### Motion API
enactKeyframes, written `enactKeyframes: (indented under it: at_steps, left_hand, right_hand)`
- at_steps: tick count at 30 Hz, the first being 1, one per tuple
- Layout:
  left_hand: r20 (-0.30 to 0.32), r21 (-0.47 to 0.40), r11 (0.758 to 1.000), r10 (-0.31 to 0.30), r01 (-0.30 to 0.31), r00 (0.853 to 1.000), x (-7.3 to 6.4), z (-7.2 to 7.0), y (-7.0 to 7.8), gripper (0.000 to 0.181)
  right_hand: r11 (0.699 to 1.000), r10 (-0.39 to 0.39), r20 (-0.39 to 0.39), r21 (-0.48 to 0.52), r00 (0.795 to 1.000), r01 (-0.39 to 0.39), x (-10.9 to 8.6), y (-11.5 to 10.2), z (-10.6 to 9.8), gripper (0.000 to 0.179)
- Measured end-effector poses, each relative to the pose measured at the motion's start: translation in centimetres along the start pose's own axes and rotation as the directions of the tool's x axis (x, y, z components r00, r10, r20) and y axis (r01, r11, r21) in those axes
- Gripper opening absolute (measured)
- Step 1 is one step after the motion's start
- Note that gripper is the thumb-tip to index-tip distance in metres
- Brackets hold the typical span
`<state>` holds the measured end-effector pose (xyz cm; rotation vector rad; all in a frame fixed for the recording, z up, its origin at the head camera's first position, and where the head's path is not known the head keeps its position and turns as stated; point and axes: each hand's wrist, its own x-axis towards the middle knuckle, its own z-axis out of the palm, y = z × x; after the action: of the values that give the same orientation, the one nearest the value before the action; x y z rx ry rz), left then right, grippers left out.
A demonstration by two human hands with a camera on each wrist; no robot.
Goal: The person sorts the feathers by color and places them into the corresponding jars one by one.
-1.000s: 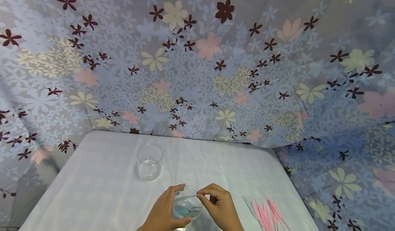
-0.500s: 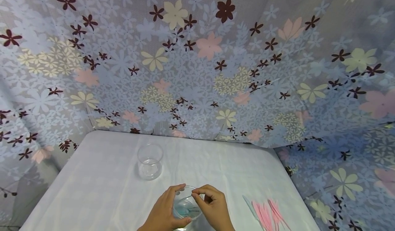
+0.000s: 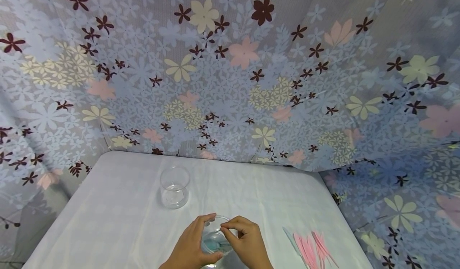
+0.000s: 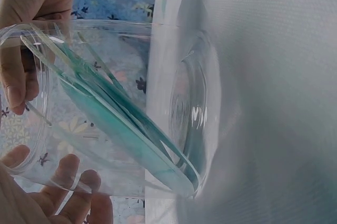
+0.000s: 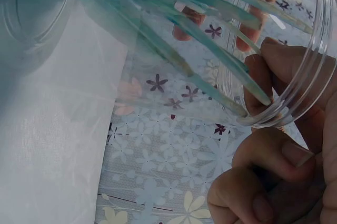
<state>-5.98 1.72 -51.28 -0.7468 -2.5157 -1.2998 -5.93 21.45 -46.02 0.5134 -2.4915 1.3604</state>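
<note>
My left hand holds a clear plastic jar near the table's front edge, fingers and thumb spread around its side. Several slim teal translucent strips lean inside, their wide ends at the bottom and narrow ends near the mouth. My right hand is at the mouth, thumb and forefinger pinching the narrow end of another pale teal strip that slants down into the jar. The other right fingers curl in just outside the rim.
A second clear jar, with none of the strips in it, stands farther back and left on the white-covered table. To the right lie pink strips and a pale teal strip. Flowered cloth hangs behind.
My right hand has moved left across the jar's mouth, carrying the pinched strip farther over and into the jar. The left hand and the jar stay in place.
</note>
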Motion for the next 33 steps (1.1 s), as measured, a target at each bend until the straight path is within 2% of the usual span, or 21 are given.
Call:
enactKeyframes:
  at_steps: [7,12,18,23,26,28,30,33]
  left_hand:
    - [-0.001,-0.01,1.0,-0.013,0.013,1.0,0.1,-0.2,0.2,0.089]
    - [0.01,-0.013,1.0,-0.028,0.028,1.0,0.2,-0.1,0.3,0.089]
    - [0.002,0.012,1.0,-0.016,0.016,1.0,0.1,-0.1,0.2,0.089]
    - [0.004,0.022,1.0,-0.014,0.014,1.0,0.0,0.0,0.1,0.089]
    - [0.009,0.01,1.0,-0.016,0.016,1.0,0.0,0.0,0.0,0.089]
    - [0.012,0.001,1.0,-0.019,0.019,1.0,0.0,0.0,0.0,0.09]
    - [0.014,-0.003,1.0,-0.028,0.028,1.0,0.0,-0.1,0.0,0.09]
    - [0.021,-0.002,0.999,-0.051,0.051,0.998,0.0,-0.2,0.2,0.089]
  right_hand:
    - [0.989,-0.084,0.024,-0.121,0.996,0.087,0.0,-0.2,-0.2,0.006]
    - [0.977,-0.06,0.068,-0.2,0.996,0.073,0.1,-0.8,-0.4,0.006]
    - [0.966,-0.024,0.089,-0.254,0.996,0.046,0.1,-1.4,-0.6,0.006]
    - [0.957,-0.055,0.082,-0.279,0.995,0.076,-0.1,-1.3,-0.6,0.008]
    - [0.96,-0.094,0.048,-0.259,0.994,0.103,-0.3,-1.1,-0.8,0.007]
    - [0.965,-0.101,-0.005,-0.244,0.995,0.097,-0.4,-0.9,-1.1,0.005]
    - [0.968,-0.075,-0.082,-0.244,0.994,0.053,-0.5,-0.8,-1.6,0.007]
    - [0.953,0.027,-0.22,-0.288,0.975,-0.092,-0.9,-0.4,-2.7,0.008]
